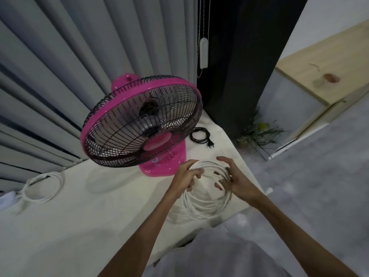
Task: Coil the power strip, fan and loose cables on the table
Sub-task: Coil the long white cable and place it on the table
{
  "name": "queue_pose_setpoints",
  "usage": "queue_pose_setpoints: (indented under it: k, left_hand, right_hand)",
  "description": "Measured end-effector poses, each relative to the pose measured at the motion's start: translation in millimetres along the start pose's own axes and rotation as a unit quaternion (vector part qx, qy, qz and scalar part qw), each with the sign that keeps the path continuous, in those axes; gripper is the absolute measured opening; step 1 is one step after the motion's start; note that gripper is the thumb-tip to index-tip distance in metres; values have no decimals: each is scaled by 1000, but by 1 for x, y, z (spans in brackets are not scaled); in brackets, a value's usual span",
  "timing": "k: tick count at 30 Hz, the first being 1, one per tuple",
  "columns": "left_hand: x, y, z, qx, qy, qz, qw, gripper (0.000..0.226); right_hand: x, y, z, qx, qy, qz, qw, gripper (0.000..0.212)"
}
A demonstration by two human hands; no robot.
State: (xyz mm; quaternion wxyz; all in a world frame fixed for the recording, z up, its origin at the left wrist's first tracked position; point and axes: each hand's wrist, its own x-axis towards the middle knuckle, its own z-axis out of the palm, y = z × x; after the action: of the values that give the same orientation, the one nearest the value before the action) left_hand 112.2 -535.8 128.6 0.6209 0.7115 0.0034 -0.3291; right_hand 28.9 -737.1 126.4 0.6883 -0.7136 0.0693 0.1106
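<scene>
A coil of white cable (205, 204) lies near the right edge of the white table (83, 232). My left hand (184, 175) grips the coil's left side with curled fingers. My right hand (233, 177) holds the coil's right side, fingers curled over the loops. A pink fan (139, 120) with a black grille stands just behind the coil. The fan's black cord (200, 135) lies coiled to the right of its base, plug outward. At the far left sits a second white coiled cable (43, 188), joined to a white power strip (7, 197) at the frame's edge.
Grey curtains hang behind the table. A dark pillar stands behind the fan, with a white cord pull (204, 52) hanging in front of it. To the right the table ends, and below are a grey floor, a small plant (259, 132) and a wooden-topped cabinet (327, 62).
</scene>
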Motion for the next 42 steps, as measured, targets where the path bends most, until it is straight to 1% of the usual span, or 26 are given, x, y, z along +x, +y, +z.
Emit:
queue_pose_setpoints:
  k: [2, 4, 6, 7, 8, 9, 10, 11, 13, 15, 17, 18, 19, 20, 21, 23, 24, 25, 27, 28, 30, 33, 35, 37, 39, 42]
  left_hand:
    - [8, 1, 4, 0, 3, -24, 1000, 5]
    - [14, 3, 6, -2, -1, -48, 999, 5]
    - [18, 7, 8, 12, -7, -66, 998, 5]
    - [20, 8, 9, 26, -10, -69, 997, 5]
    - [21, 9, 9, 40, -14, -66, 997, 5]
    - [21, 9, 8, 54, -19, -58, 997, 5]
    - [22, 9, 7, 64, -24, -48, 997, 7]
    - [22, 8, 6, 71, -32, -40, 996, 9]
    - [22, 7, 3, 73, -45, -30, 996, 18]
    - [22, 8, 0, 47, -55, -27, 997, 36]
    - [23, 12, -2, 11, -78, -30, 996, 49]
    - [24, 15, -2, 5, -91, -27, 995, 46]
    - [24, 18, -2, 8, -100, -21, 995, 38]
    - [25, 20, -1, 15, -99, -14, 995, 31]
    - [27, 21, 1, 22, -84, -9, 996, 31]
    - [31, 20, 3, 53, -15, 2, 999, 45]
    - [32, 17, 3, 72, 18, 25, 997, 47]
    - [32, 15, 4, 96, 38, 68, 992, 43]
    - [31, 7, 5, 180, 60, 174, 966, 33]
    - [28, 5, 6, 230, 79, 209, 947, 33]
    - [25, 2, 8, 292, 111, 240, 919, 40]
    - [20, -5, 8, 345, 107, 309, 880, 42]
    - [16, -8, 8, 366, 118, 344, 857, 42]
    - [13, -10, 10, 390, 136, 370, 832, 40]
    - [13, -9, 10, 418, 147, 372, 815, 36]
    - [16, -5, 8, 441, 126, 345, 819, 28]
  right_hand:
    - [0, 2, -1, -149, 28, -91, 984, 71]
    - [0, 2, -5, -252, 45, -167, 952, 57]
    - [2, -4, -8, -347, 51, -242, 905, 43]
    - [5, -8, -8, -378, 44, -288, 879, 40]
    - [9, -12, -6, -385, 30, -331, 861, 36]
    - [12, -17, -2, -371, 15, -353, 859, 31]
    - [15, -21, 2, -340, 8, -347, 874, 28]
    - [17, -25, 6, -300, 16, -318, 900, 26]
    - [21, -32, 8, -203, 71, -240, 947, 23]
    - [27, -38, 8, -92, 136, -182, 969, 20]
    - [35, -46, 6, -5, 168, -140, 976, 15]
    - [39, -49, 5, 28, 179, -118, 976, 16]
    - [44, -51, 5, 46, 194, -102, 975, 18]
    - [48, -51, 4, 45, 213, -96, 971, 20]
    - [51, -50, 4, 29, 231, -97, 968, 22]
    - [57, -45, 4, 3, 259, -96, 961, 24]
    - [59, -41, 6, 9, 270, -89, 959, 25]
    - [61, -38, 7, 22, 280, -76, 957, 26]
    - [65, -32, 9, 64, 290, -37, 954, 28]
    - [68, -30, 9, 95, 291, -9, 952, 29]
    - [72, -28, 7, 149, 291, 52, 944, 29]
    - [71, -28, 5, 216, 259, 134, 932, 24]
    - [67, -28, 4, 227, 238, 162, 930, 22]
    - [64, -27, 8, 226, 233, 170, 930, 22]
    - [62, -23, 13, 221, 249, 174, 927, 24]
    - [62, -14, 18, 174, 301, 185, 919, 34]
